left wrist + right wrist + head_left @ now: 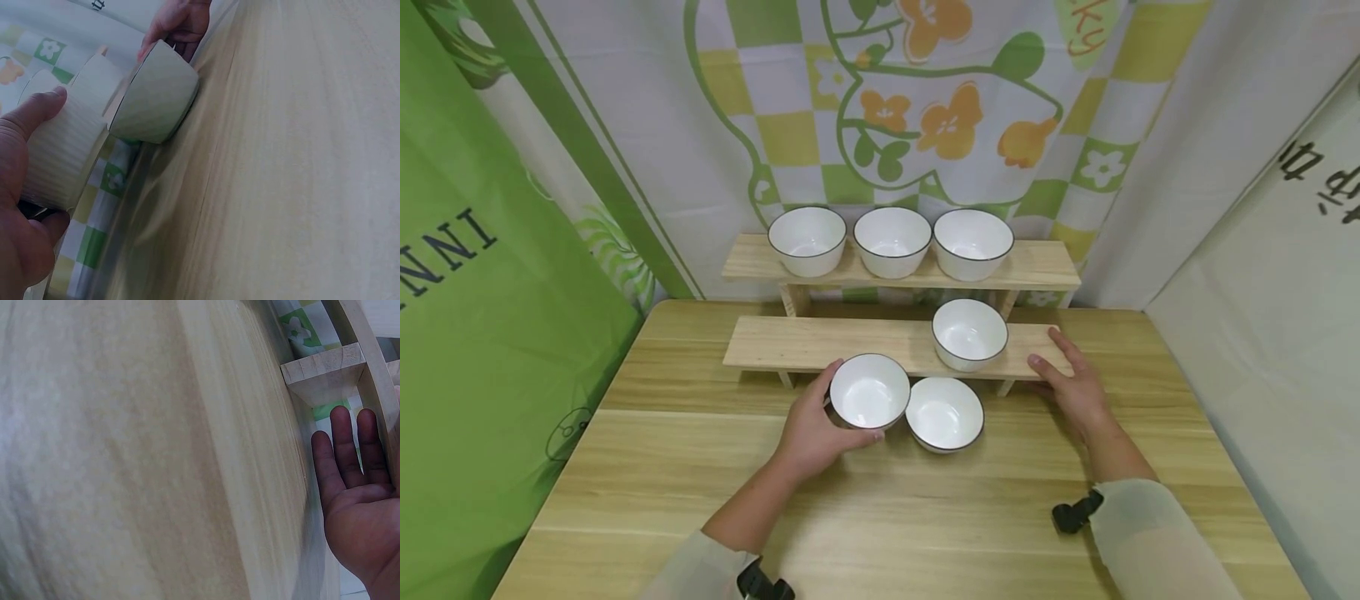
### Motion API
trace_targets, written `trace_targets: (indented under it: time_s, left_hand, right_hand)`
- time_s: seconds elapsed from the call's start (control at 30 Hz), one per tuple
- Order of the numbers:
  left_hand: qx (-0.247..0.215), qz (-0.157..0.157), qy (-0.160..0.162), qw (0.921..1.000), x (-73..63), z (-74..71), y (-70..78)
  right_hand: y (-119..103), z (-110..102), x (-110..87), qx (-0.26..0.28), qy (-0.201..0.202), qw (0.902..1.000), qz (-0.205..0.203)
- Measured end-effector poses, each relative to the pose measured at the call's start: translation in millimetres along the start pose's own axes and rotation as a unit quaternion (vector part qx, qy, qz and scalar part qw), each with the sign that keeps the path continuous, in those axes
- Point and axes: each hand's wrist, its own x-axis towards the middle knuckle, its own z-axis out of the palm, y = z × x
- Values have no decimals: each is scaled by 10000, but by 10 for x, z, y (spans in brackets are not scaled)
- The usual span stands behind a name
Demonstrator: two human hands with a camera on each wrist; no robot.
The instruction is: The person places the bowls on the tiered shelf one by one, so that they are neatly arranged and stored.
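Note:
My left hand [814,435] grips a white bowl [870,392] with a dark rim, thumb along the near side and fingers round its left side. In the left wrist view the bowl's ribbed outer wall [59,153] shows between thumb and fingers. Close by on the right is a second white bowl [944,414], in front of the lower shelf [835,342]. At that shelf's right end rests my right hand [1078,392], thumb and index finger on top. In the right wrist view, its other fingers [342,447] stretch out straight beneath the board.
One bowl [970,335] stands right of middle on the lower shelf. Three more bowls [892,242] line the upper shelf [1045,262], behind and higher. The two-step wooden stand is at the back of the table [925,525], against a patterned curtain [790,100].

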Motion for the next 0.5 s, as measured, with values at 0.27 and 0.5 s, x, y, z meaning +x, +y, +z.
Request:
trace_targets:
  time_s: [0.27,0.5]
  left_hand:
    - [2,-23,-18,10000,49,-2,65]
    - [-131,-9,-18,9999,100,20,112]
  right_hand:
    - [12,2,2,-39,17,10000,-12]
    - [27,-9,21,5,-31,10000,19]
